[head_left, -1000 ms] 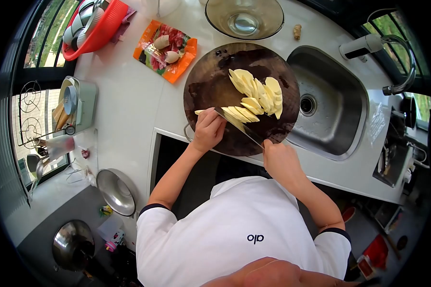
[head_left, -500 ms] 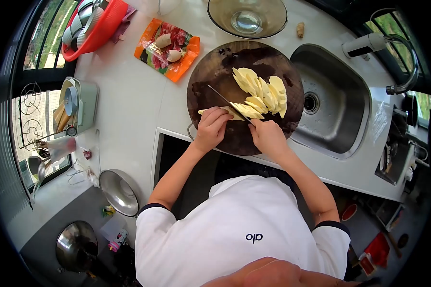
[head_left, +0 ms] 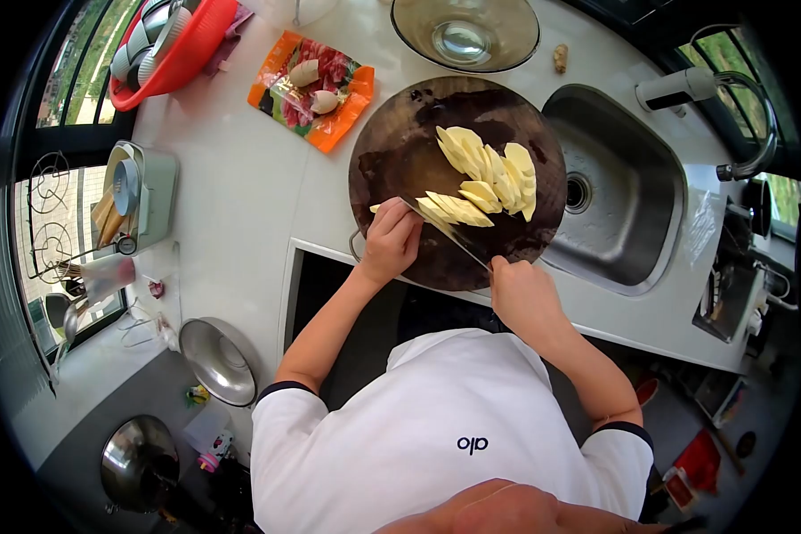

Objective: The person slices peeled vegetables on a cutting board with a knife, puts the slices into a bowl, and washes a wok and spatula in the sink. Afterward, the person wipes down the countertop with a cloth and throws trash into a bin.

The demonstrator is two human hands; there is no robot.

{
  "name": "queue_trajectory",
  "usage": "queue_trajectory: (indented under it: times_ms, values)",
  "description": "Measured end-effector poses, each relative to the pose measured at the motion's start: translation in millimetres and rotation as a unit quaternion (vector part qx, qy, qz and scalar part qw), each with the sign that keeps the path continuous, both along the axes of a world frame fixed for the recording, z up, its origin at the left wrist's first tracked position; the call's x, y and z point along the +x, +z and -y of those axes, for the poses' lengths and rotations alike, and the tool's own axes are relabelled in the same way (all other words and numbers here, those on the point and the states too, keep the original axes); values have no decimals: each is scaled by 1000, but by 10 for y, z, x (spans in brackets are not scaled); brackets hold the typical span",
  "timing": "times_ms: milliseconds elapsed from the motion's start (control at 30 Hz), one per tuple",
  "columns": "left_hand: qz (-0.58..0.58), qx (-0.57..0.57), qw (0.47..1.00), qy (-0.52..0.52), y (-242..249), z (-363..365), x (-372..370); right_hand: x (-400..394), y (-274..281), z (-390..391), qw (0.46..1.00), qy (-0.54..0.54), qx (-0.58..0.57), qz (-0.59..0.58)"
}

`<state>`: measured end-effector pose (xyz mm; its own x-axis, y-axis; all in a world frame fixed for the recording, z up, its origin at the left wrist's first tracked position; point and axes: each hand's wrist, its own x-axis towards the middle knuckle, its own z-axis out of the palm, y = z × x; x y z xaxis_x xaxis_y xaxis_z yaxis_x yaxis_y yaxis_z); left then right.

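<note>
On a round dark wooden board (head_left: 392, 125) lie several pale yellow slices (head_left: 507, 178), some in a fanned pile and others in a row nearer my hands. My left hand (head_left: 390, 238) is closed over a pale yellow piece (head_left: 376, 208) at the board's left side, and most of that piece is hidden by the fingers. My right hand (head_left: 523, 289) grips a knife (head_left: 458, 238) at the board's front edge. The blade slants up and left beside the row of slices, its tip close to my left fingers.
A glass bowl (head_left: 409, 44) stands behind the board, a metal sink (head_left: 627, 240) to its right. An orange packet (head_left: 329, 138) with two pale pieces lies at the back left. Further left are a red basket (head_left: 182, 76) and a metal bowl (head_left: 218, 360).
My right hand has moved right and toward my body, drawing the knife with it. The row of slices has shifted slightly. My left hand stays nearly in place.
</note>
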<state>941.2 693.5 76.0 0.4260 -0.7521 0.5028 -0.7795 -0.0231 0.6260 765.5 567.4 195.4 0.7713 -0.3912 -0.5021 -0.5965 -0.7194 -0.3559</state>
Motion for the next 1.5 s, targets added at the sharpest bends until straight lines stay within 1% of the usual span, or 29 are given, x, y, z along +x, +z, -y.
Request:
queue_trajectory:
  times_ms: [100,167,233,300,333,433,500,567,667,767,867,967,1067,1100,1167,1267,1367,1400,1500]
  values:
    - [-20,1,1000,-4,14,1,13,193,-100,42,1000,0,16,20]
    - [-19,0,1000,-9,-10,5,18,380,-415,28,999,-6,16,29]
    - [-12,-8,1000,-10,-23,-8,15,439,-590,-3,998,-22,10,61]
    - [-4,-11,1000,-14,-49,-32,23,376,-660,-9,994,-44,18,98]
    - [7,-7,1000,-19,-59,-51,25,347,-723,14,987,-44,14,157]
    - [31,-6,999,28,-69,-97,-34,235,-619,-20,982,-52,28,177]
    - [22,-17,999,32,-75,-128,-25,143,-461,-96,991,-12,-26,134]
    - [22,-20,999,33,-81,-142,-18,37,-300,-128,994,12,-28,102]
    - [31,-16,999,29,-87,-148,-7,-67,-236,-130,997,31,-41,55]
    - [24,-18,999,33,-74,-123,5,1,-76,-127,999,28,-31,15]
    - [12,-19,999,42,-44,-89,1,84,-45,-114,1000,20,-16,-3]
    - [4,-13,999,38,-46,-89,20,301,21,-78,1000,10,24,-14]
    - [3,-9,1000,25,-95,-97,18,573,-433,-96,1000,-1,21,20]
    - [6,-11,1000,21,-121,-121,8,583,-639,-132,997,-9,-2,71]
    - [12,-13,1000,17,-124,-146,21,561,-676,-162,997,-16,-21,75]
    - [24,-22,999,14,-83,-149,35,436,-741,-67,974,-28,2,227]
    - [9,-19,999,47,-130,-180,12,309,-512,-98,986,-24,-8,167]
    - [9,-23,998,52,-124,-184,1,256,-418,-114,992,2,-28,125]
    - [13,-35,997,64,-94,-167,-3,74,-231,-131,997,40,-30,56]
